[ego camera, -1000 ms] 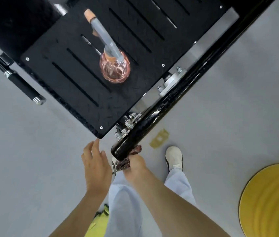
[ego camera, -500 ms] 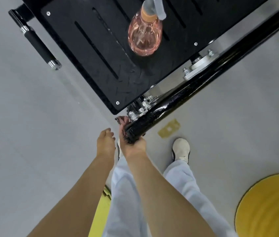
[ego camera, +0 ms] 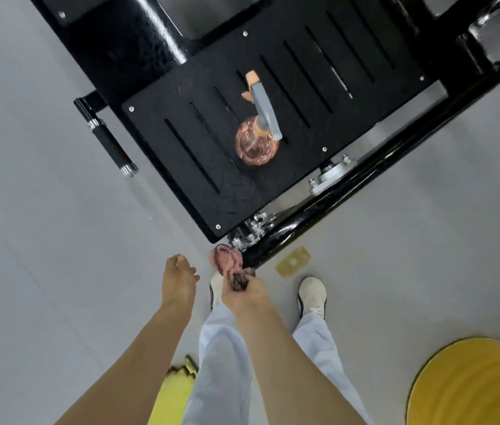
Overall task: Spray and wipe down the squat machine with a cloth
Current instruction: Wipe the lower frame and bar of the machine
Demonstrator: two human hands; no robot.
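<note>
A: While the right hand (ego camera: 244,291) grips the bunched cloth (ego camera: 227,261) at the end of the bar (ego camera: 319,210), why's the left hand (ego camera: 179,276) empty?
B: Fingers loosely curled, probably spare for balance. Bottle (ego camera: 257,142) sits on the plate (ego camera: 150,124) — within reach.

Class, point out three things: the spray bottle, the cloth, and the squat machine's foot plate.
spray bottle (ego camera: 257,147), head view, on its round pink body.
cloth (ego camera: 227,260), head view, on its bunched pink end.
foot plate (ego camera: 297,148), head view, on bare black tread between slots.
</note>
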